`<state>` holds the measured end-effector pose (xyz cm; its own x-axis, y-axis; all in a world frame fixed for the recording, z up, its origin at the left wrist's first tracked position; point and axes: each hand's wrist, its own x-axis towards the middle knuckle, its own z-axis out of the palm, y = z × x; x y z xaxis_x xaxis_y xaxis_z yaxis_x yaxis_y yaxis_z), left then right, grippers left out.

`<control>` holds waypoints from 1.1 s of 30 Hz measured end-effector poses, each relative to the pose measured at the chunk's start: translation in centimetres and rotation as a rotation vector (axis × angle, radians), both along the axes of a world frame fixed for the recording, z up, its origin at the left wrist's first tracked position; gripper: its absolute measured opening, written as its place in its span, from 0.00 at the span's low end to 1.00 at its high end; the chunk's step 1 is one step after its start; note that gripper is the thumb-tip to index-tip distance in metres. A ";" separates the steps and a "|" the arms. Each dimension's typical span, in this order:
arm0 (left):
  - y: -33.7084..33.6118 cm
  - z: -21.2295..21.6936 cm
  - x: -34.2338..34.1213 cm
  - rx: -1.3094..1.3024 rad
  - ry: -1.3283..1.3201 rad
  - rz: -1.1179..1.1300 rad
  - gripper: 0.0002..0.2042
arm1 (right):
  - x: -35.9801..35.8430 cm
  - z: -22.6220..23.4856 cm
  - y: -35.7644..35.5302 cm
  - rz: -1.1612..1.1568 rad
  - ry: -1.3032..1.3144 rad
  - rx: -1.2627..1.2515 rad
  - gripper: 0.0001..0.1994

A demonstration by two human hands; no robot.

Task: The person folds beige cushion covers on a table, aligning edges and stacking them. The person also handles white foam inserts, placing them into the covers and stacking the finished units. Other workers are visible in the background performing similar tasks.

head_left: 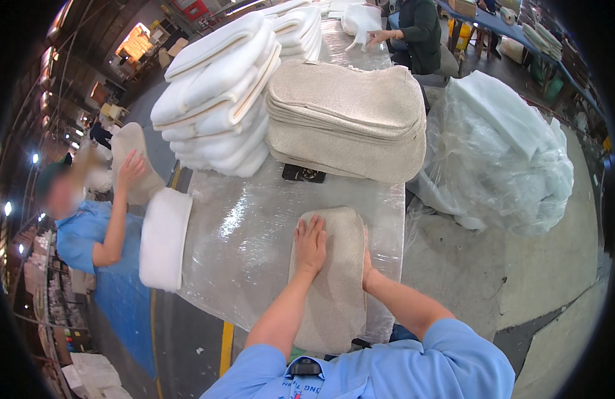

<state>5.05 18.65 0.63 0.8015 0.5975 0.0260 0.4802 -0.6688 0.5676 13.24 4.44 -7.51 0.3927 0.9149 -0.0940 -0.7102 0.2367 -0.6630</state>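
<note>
A beige, rounded, elongated cushion-like fabric piece [334, 292] lies lengthwise in front of me on the plastic-covered table. My left hand [310, 245] rests flat on its upper face, fingers stretched out and slightly apart, gripping nothing. At the right edge of the same piece is my right hand [368, 267], pressed along its side; the fingers are mostly hidden there, so I cannot see whether they close on it. Beyond my hands stands a stack of similar beige pieces [347, 113], with a small black patterned object [303, 173] lying at its near edge.
Folded white padding [214, 93] is piled left of the beige stack. A white padding roll [165, 239] sits at the table's left edge, beside a co-worker [95, 226] handling a beige piece. Plastic-wrapped white material [500, 159] stands at the right. Another person [417, 36] works at the far end.
</note>
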 end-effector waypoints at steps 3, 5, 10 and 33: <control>0.7 -0.5 -1.8 0.057 0.083 0.044 0.27 | -1.7 0.4 0.7 0.000 -0.527 -0.124 0.38; 0.6 -0.9 -2.1 0.050 0.052 0.057 0.27 | -2.0 0.8 0.6 -0.022 -0.551 -0.160 0.37; 0.2 -1.1 -1.3 0.087 0.049 0.015 0.27 | -0.8 1.3 -1.6 0.006 -1.835 -0.361 0.35; 1.7 -0.2 -1.0 -0.120 -0.003 0.034 0.31 | 0.7 3.4 -3.7 0.252 -1.799 -0.192 0.36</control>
<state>4.04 20.33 0.39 0.7805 0.6235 -0.0447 0.4996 -0.5792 0.6441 13.97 0.76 -4.13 -0.0062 0.9902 0.1396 0.8129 0.0863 -0.5760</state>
